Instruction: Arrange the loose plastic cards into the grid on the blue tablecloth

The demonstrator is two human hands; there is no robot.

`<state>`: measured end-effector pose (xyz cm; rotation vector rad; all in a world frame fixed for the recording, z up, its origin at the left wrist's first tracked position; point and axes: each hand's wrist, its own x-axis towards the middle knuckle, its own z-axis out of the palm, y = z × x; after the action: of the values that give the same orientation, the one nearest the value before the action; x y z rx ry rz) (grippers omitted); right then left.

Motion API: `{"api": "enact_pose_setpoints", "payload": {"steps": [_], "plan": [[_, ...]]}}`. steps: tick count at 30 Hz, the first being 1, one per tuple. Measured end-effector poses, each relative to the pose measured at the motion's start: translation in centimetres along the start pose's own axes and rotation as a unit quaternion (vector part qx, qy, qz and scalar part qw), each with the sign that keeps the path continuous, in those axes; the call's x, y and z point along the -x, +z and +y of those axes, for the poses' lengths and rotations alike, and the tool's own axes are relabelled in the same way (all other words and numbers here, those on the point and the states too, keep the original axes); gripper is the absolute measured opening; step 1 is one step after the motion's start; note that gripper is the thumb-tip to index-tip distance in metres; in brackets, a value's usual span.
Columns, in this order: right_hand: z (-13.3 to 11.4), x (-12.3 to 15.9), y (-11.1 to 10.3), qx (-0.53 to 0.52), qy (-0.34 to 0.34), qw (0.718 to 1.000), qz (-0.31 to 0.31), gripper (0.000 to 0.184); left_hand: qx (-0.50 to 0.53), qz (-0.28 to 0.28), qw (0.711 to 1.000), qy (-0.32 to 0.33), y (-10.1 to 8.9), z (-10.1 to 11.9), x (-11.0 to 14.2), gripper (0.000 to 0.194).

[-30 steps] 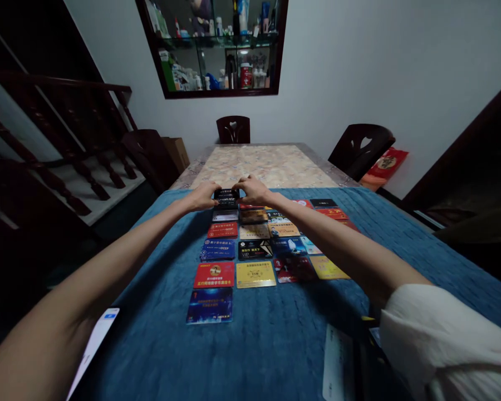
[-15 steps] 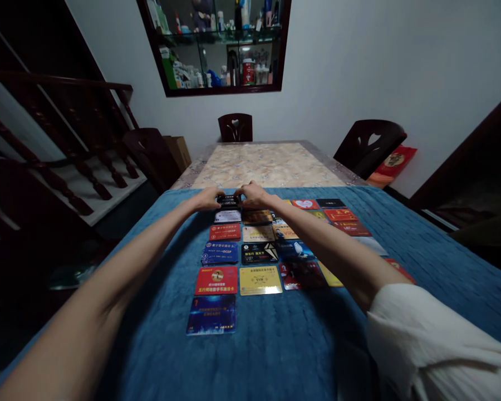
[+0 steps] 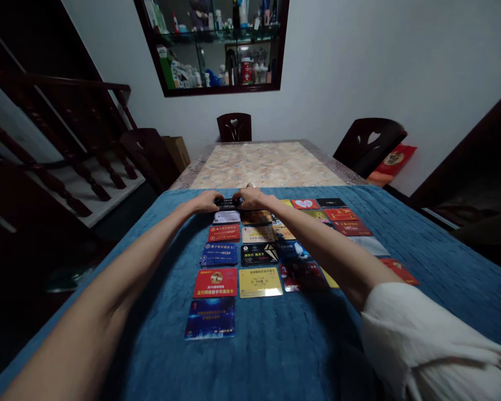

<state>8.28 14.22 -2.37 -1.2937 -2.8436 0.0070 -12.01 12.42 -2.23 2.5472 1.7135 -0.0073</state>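
Note:
At the far left corner of a grid of cards, a black card [image 3: 227, 204] with pale print lies between my hands. My left hand [image 3: 207, 201] pinches its left edge with curled fingers. On the other side, my right hand [image 3: 250, 197] has thumb and fingers closed at the right edge. Just nearer to me is a whitish-lilac card [image 3: 226, 217], followed in the same column by a red card [image 3: 224, 233] and a blue card [image 3: 219, 254]. A brown-gold card [image 3: 256, 218] sits below my right hand. My right forearm hides part of the grid.
Several more cards, including a gold one [image 3: 260, 282] and a dark blue one [image 3: 211, 318], lie on the blue cloth [image 3: 275, 351]. Beyond it is the patterned tabletop [image 3: 259, 164]. Chairs stand around the table, one at the right [image 3: 369, 146]. A banister [image 3: 45, 161] runs along the left.
Both hands have come slightly lower and closer to the lilac card, with the black card between them now looking flatter. The camera view has shifted a little.

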Motion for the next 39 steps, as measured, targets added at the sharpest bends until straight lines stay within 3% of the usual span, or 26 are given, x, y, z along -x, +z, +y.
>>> {"api": "enact_pose_setpoints", "payload": {"steps": [16,39], "plan": [[0.0,-0.4,0.3,0.013,-0.006,1.000,-0.005,0.042,0.012,-0.013,1.000,-0.009,0.1,0.0,-0.3,0.054],[-0.3,-0.1,0.4,0.035,-0.005,0.999,0.003,0.040,-0.025,-0.003,0.999,-0.033,0.7,0.6,-1.1,0.043]]}}
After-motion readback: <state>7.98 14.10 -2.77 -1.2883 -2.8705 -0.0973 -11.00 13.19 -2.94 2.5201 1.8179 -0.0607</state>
